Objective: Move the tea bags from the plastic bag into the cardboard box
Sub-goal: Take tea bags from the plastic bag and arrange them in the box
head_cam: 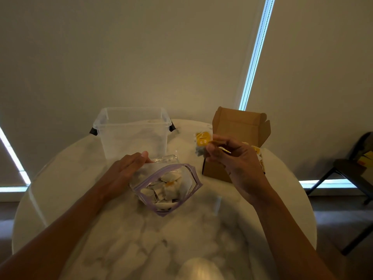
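Table (181,239): round, polished. The rim curves away close behind the box at 1 o'clock, so a push there could send the box off. The near half, 4 to 8 o'clock, is free for the arms.

Tub (131,134), 11 o'clock, clear, open-topped. It stands just beyond the bag. A throw off to the left would likely land in it, the wrong container.

Box (240,126): lid flap upright at the back, mouth facing up. The flap stops an overshoot. The near wall is low, so a short drop falls on the table.

Bag (191,174), centre, mouth open toward 1 o'clock, many tea bags (169,186) inside. It is limp and could slump shut or slide.

Left hand (125,168): fingers straight, laid against the bag's 10 o'clock edge. The thumb is hidden.

Right hand (232,158): pinching a tea bag (201,140), raised at the box's left edge and not yet over the mouth. The grip looks light, and a dangling tag could snag.
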A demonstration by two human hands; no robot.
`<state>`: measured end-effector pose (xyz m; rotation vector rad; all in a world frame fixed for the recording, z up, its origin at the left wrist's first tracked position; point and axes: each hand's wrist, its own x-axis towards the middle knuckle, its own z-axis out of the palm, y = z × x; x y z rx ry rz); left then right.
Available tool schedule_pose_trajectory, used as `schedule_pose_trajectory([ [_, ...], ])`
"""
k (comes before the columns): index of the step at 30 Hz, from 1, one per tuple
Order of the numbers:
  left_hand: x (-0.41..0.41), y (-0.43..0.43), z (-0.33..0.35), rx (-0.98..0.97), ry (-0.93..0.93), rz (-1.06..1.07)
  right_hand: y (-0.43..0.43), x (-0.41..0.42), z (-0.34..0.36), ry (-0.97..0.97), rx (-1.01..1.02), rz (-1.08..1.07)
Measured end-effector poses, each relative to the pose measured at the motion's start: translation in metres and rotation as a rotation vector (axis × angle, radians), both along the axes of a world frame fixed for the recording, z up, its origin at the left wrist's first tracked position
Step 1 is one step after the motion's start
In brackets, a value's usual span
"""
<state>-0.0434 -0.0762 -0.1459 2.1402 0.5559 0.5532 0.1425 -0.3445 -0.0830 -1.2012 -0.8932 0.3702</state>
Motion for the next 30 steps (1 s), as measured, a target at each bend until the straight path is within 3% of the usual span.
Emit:
schedule_pose_trajectory([
  [3,0.002,0.001,-0.003,-0.002,-0.007,0.005,-0.001,0.002,0.002,0.029,0.031,-0.077],
  [7,0.004,0.007,-0.009,-0.012,-0.021,0.004,-0.011,0.025,0.001,0.023,0.025,-0.444],
  [12,0.005,0.009,-0.011,-0.009,-0.037,-0.006,-0.026,0.052,0.003,0.134,0.21,-0.655],
  [26,0.002,0.004,-0.005,-0.037,-0.061,-0.007,-0.025,0.032,0.008,-0.017,0.032,-0.416],
  [30,0.001,0.0,0.0,-0.056,-0.069,0.006,-0.026,0.026,0.017,0.126,0.129,-0.287],
])
